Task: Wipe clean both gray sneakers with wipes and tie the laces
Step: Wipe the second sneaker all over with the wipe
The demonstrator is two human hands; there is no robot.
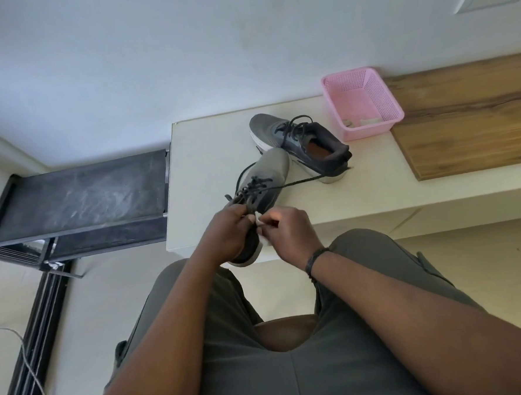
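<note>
Two gray sneakers with dark laces lie on a white table. The near sneaker points away from me, its heel at the table's front edge. My left hand is closed around its tongue and laces. My right hand pinches a lace beside it, with a bit of white wipe showing between the two hands. One dark lace end stretches out to the right. The far sneaker sits behind, toe to the left, its laces loose.
A pink plastic basket with white scraps inside stands at the back right of the table. A wooden board lies to its right. A dark shelf unit stands left of the table. My knees are under the table edge.
</note>
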